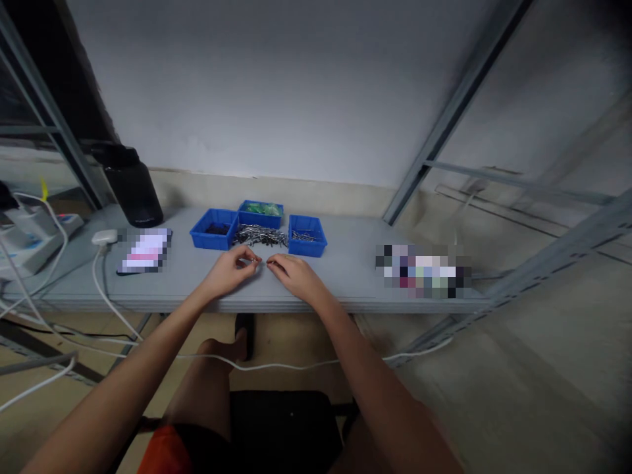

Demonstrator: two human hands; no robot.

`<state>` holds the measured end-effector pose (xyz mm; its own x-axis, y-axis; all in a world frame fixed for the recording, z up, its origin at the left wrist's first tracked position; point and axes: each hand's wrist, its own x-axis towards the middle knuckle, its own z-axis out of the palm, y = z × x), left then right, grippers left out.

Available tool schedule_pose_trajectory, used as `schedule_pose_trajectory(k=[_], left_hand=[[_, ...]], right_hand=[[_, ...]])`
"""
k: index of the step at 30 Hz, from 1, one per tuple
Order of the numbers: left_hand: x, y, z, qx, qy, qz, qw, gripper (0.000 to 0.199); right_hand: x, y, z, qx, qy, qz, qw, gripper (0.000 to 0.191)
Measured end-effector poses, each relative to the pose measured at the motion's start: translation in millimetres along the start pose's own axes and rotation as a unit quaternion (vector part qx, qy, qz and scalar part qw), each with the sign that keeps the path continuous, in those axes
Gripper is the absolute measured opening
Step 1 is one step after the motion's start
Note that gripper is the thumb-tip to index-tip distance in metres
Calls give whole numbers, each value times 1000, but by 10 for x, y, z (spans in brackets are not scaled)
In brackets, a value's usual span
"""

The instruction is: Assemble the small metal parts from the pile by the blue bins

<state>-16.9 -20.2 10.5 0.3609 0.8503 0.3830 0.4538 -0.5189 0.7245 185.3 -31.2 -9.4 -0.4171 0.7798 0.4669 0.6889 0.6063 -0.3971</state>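
Above the front part of the grey table, my left hand (233, 268) is closed, thumb and fingertips pinched together on something too small to name. Close to its right, my right hand (292, 271) is pinched in the same way, and what it holds is hidden by the fingers. A narrow gap separates the two sets of fingertips. Just beyond them lies a loose pile of thin silvery metal pieces (261, 235), with dark bits along its near edge. Blue bins flank the pile: the left bin (214, 243) contains dark pieces, the right bin (308, 247) some thin metal pieces.
Behind the pile, another blue bin (261, 219) holds green material. A black bottle (132, 191), a phone (145, 251) and a white charger (105, 237) with cables stand left, near a power strip (37, 243). A blurred-out object (423, 270) lies right. Metal posts frame the table (345, 283).
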Motion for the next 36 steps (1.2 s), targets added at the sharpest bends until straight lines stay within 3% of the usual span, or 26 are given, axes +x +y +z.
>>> schedule_pose_trajectory(k=[7, 13, 21, 28, 36], left_hand=[[18, -11, 2, 22, -61, 3, 998, 22], [12, -30, -1, 16, -79, 5, 997, 27], [17, -4, -13, 19, -71, 13, 997, 23], [13, -6, -3, 46, -14, -8, 999, 24], [25, -35, 4, 45, -36, -8, 998, 20]], right_hand=[[-14, -39, -34, 21, 23, -3, 1000, 26], [-4, 15, 12, 8, 9, -13, 1000, 23], [-5, 4, -3, 0, -1, -6, 1000, 19], [-9, 4, -16, -15, 16, 36, 999, 18], [-6, 0, -19, -23, 31, 58, 998, 18]])
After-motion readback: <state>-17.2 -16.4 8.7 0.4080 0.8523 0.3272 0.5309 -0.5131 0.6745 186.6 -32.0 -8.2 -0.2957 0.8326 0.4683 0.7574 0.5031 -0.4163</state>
